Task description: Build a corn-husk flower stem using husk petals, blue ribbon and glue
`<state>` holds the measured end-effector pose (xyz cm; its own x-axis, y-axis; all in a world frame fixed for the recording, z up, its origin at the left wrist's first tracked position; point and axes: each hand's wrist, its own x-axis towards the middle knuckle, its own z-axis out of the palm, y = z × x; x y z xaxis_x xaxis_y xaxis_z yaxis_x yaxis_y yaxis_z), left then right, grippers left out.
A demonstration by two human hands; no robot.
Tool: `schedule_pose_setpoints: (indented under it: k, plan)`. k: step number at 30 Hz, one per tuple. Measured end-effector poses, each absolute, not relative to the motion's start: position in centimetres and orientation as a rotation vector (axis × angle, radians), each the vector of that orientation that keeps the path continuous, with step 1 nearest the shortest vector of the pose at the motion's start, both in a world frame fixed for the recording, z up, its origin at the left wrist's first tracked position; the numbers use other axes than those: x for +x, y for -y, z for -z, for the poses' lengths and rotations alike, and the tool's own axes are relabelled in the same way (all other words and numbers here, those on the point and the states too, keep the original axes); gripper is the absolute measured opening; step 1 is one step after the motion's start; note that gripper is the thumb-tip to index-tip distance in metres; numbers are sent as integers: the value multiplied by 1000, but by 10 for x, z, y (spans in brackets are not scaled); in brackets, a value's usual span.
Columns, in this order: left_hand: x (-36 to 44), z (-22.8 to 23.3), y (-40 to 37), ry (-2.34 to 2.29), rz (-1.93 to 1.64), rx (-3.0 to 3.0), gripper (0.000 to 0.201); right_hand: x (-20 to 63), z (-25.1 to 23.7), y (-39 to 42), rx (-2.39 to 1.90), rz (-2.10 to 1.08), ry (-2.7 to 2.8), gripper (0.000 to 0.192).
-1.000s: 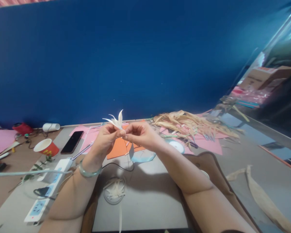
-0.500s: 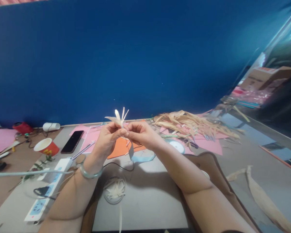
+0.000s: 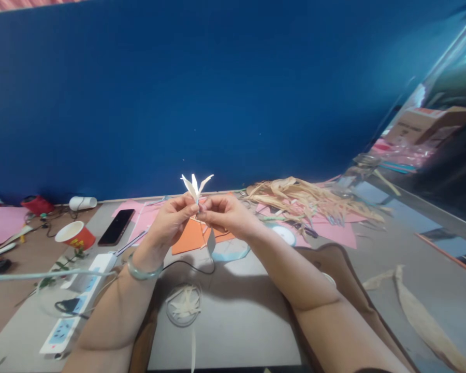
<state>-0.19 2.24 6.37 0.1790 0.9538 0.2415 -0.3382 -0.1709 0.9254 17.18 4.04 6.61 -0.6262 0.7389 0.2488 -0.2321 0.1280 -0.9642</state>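
Head view shows me the cream, papery petal bunch [image 3: 196, 192] now upright, apparently rotated between left hand [image 3: 176, 216] and right hand [image 3: 226, 212] pinching its base.

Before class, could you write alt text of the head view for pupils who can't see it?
Left hand and right hand pinch a flower-like bundle of pale strips above a cluttered table. Nearer the viewer lies a container of similar strips; dried husks are heaped to the right, with a smartphone, red paper cup and power strip to the left.
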Motion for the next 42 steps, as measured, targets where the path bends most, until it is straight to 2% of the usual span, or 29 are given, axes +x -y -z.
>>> schedule_pose_setpoints:
  k: [7,18,31,37,42]
  plan:
    - [-6,-66,-23,-797,-1381,1196,33,169,-68,-35,-665,-1455,1653,23]
    - [-17,-70,-17,-1059,-1410,1529,21,177,-74,-37,-685,-1354,1750,26]
    - [-12,-74,-16,-1111,-1429,1582,21,183,-75,-41,-793,-1230,1854,5]
    - [-14,-70,-17,-1124,-1406,1627,19,183,-76,-44,-729,-1307,1815,8]
    - [-13,-71,-16,-1116,-1425,1627,20,182,-74,-44,-738,-1175,1869,10]
